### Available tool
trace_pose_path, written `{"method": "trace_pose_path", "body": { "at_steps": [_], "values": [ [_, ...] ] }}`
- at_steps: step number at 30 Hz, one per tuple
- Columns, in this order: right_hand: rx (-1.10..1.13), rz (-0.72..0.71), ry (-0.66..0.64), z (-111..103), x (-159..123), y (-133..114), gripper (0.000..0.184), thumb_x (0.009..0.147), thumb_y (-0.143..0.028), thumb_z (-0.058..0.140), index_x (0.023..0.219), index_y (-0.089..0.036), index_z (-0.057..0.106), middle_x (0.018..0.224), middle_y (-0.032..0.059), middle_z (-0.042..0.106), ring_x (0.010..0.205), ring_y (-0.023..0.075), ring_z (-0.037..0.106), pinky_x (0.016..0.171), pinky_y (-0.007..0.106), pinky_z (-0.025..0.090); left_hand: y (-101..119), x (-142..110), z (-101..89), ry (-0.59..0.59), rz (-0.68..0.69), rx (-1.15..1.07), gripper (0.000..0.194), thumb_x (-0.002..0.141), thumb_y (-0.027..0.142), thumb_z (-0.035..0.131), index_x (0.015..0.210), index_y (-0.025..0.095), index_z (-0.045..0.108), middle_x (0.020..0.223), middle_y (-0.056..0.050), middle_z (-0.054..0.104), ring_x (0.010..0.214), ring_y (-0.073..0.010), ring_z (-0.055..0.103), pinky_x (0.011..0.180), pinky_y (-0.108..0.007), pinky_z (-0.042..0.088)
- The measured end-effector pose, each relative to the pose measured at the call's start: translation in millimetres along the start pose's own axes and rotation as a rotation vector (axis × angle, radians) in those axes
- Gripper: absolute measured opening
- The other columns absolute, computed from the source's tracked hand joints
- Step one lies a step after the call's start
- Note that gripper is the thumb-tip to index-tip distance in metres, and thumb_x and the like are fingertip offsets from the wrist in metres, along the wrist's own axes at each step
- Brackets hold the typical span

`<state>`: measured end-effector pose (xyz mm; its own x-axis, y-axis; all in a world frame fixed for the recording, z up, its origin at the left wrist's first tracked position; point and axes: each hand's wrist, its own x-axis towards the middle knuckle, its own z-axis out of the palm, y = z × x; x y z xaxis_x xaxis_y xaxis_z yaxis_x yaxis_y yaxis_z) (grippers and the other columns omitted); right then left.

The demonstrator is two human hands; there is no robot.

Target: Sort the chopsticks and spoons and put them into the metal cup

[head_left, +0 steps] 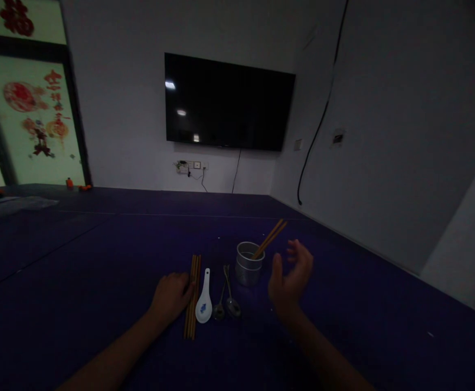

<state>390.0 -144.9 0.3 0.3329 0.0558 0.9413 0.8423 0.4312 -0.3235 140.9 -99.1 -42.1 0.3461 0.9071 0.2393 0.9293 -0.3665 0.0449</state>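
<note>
Several wooden chopsticks (193,320) lie side by side on the dark purple surface. My left hand (171,294) rests at their left edge with its fingers curled and the thumb on the outer sticks. Just right of them is a white soup spoon (204,309) with a blue mark in its bowl. Two metal spoons (232,307) lie beside it, their handles crossing. A round metal cup (248,271) stands upright with two chopsticks (270,238) leaning in it toward the right. My right hand (291,279) is raised right of the cup, empty, thumb and fingers apart.
The purple surface (99,260) reaches to the far wall, where a black television (229,103) hangs above sockets and wires. A black cable (321,122) dangles along the right wall. At the far left are clear plastic sheeting (17,205) and small orange objects (70,183).
</note>
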Motion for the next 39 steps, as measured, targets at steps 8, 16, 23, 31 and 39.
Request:
{"method": "trace_pose_path", "body": {
  "at_steps": [8, 16, 23, 31, 39],
  "values": [
    [0.225, -0.581, -0.427, -5.0, -37.5, -51.0, 0.020, 0.087, -0.017, 0.044, 0.072, -0.018, 0.057, 0.056, 0.0008, 0.057, 0.052, 0.0141, 0.049, 0.052, 0.029, 0.032, 0.3, -2.0, -2.0, 0.002, -0.008, -0.003, 0.035, 0.093, 0.037, 0.033, 0.079, 0.018, 0.059, 0.087, -0.009, 0.068, 0.080, -0.0211, 0.063, 0.069, -0.031, 0.038],
    [0.206, -0.557, -0.666, 4.5, -64.8, -57.3, 0.040, 0.092, -0.020, 0.037, 0.054, -0.018, 0.050, 0.048, -0.0001, 0.054, 0.043, 0.0110, 0.045, 0.047, 0.028, 0.025, 3.7, -2.9, -4.9, 0.000, -0.015, 0.027, 0.036, 0.093, 0.035, 0.032, 0.081, 0.017, 0.061, 0.084, -0.009, 0.068, 0.081, -0.0237, 0.063, 0.071, -0.034, 0.038],
    [0.164, -0.515, -0.809, 6.6, -74.0, -48.7, 0.042, 0.094, -0.024, 0.037, 0.055, -0.018, 0.053, 0.049, 0.0000, 0.057, 0.044, 0.0101, 0.050, 0.049, 0.028, 0.026, 3.2, -2.4, -4.8, -0.002, -0.027, 0.013, 0.035, 0.092, 0.034, 0.034, 0.081, 0.017, 0.062, 0.083, -0.009, 0.068, 0.081, -0.0236, 0.063, 0.072, -0.033, 0.039],
    [0.113, -0.464, -0.918, 6.0, -74.3, -48.0, 0.043, 0.094, -0.028, 0.037, 0.057, -0.018, 0.056, 0.052, 0.0017, 0.061, 0.048, 0.0119, 0.055, 0.050, 0.028, 0.027, 2.9, -2.6, -4.7, -0.002, -0.023, -0.001, 0.033, 0.091, 0.034, 0.035, 0.081, 0.018, 0.062, 0.082, -0.008, 0.068, 0.079, -0.0215, 0.063, 0.071, -0.032, 0.040],
    [0.090, -0.423, -1.003, 6.4, -75.6, -46.9, 0.041, 0.093, -0.028, 0.038, 0.058, -0.019, 0.057, 0.055, 0.0021, 0.063, 0.051, 0.0127, 0.058, 0.051, 0.026, 0.030, 2.9, -3.1, -5.1, 0.010, 0.012, -0.028, 0.030, 0.090, 0.032, 0.038, 0.078, 0.018, 0.061, 0.081, -0.007, 0.068, 0.078, -0.0211, 0.062, 0.068, -0.030, 0.039]
  ]
}}
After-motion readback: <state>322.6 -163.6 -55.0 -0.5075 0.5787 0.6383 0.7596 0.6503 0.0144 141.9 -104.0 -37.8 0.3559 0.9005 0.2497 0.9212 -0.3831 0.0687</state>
